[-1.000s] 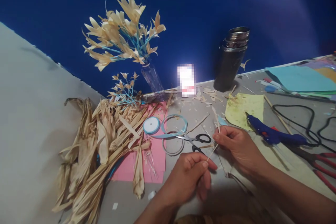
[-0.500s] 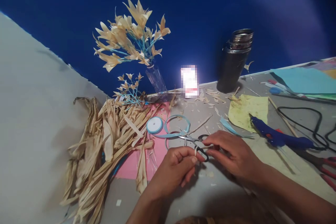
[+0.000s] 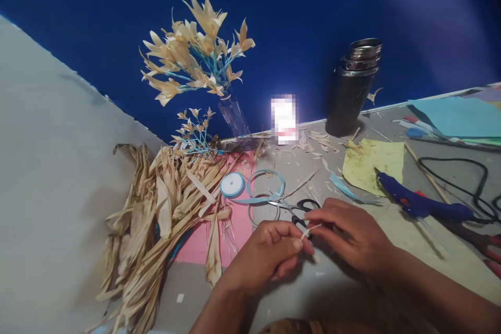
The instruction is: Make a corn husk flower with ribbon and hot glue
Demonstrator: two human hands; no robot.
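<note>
A thin pale strip (image 3: pixel 312 228), seemingly a piece of dried husk, spans the gap between my two hands. My left hand (image 3: pixel 270 253) pinches one end between thumb and forefinger. The fingertips of my right hand (image 3: pixel 348 232) are closed on its other end. Scissors with black handles (image 3: pixel 288 207) lie on the table just beyond my fingers, partly hidden by them. Behind the scissors are a spool of light blue ribbon (image 3: pixel 232 185) and a loose loop of that ribbon (image 3: pixel 282 182).
Dried corn husks (image 3: pixel 144 235) are heaped on the left, partly over pink paper (image 3: pixel 238 214). Husk flowers stand in a clear bottle (image 3: pixel 235 117). A dark flask (image 3: pixel 352 94) stands at the back. A blue glue gun (image 3: pixel 422 201) with a black cord lies right, near yellow paper (image 3: pixel 391 159).
The strip shows more plainly between my hands, which have shifted slightly right and down. More of the scissors' handles is uncovered. The whole view has moved a little.
</note>
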